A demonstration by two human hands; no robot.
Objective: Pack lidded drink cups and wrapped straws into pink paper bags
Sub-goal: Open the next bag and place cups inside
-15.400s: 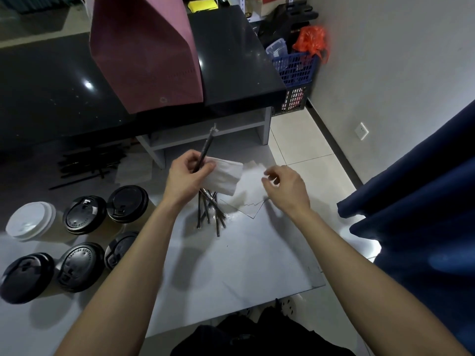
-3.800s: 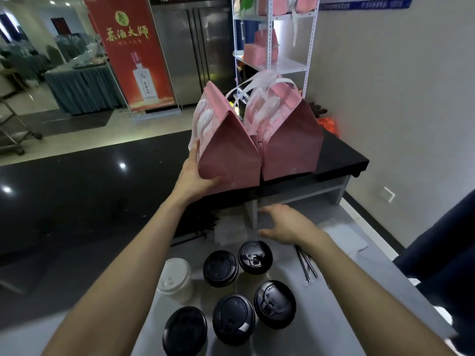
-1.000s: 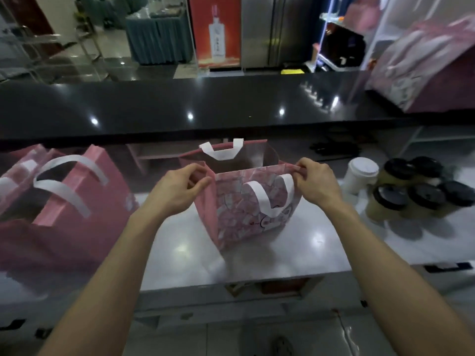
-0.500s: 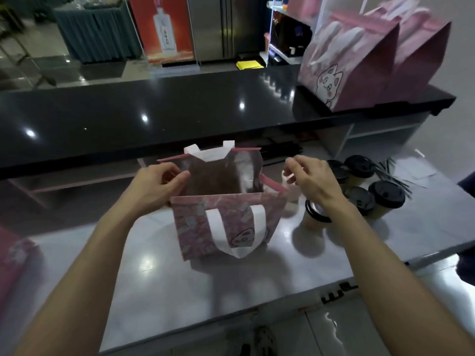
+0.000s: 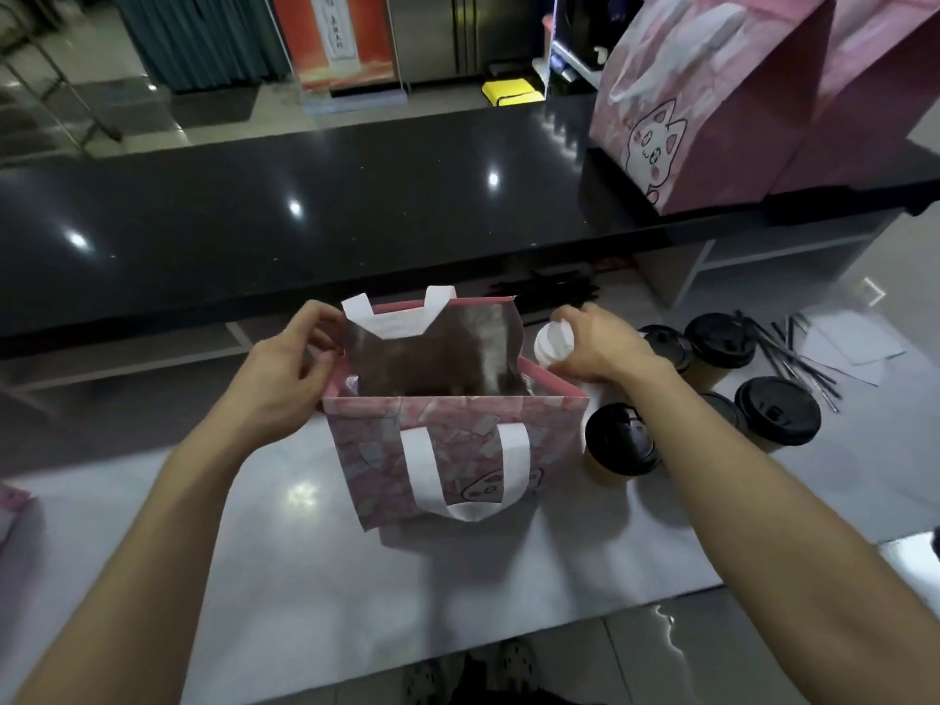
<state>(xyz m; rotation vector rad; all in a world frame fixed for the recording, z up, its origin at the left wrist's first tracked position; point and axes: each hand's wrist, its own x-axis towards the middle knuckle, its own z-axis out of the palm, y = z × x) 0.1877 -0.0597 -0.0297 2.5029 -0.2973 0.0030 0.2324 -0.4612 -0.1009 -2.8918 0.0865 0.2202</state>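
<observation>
This is a drinks shop's service area: a grey worktop (image 5: 305, 577) sits behind a raised glossy black counter (image 5: 356, 206), with lidded takeaway cups (image 5: 623, 440) and wrapped straws (image 5: 793, 358) toward its right end. Beyond stand a steel refrigerator (image 5: 458, 33) and a red advertising banner (image 5: 341, 38), and cat-printed pink bags (image 5: 712, 104) sit on the counter's right end.

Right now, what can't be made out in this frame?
- Bag floor: head view, hidden by its near wall and shadow.
- White-lid cup: body hidden behind the bag and the right hand; grip unclear.
- Left hand fingertips: tucked behind the bag rim.
- Straws: too thin to count.
</observation>
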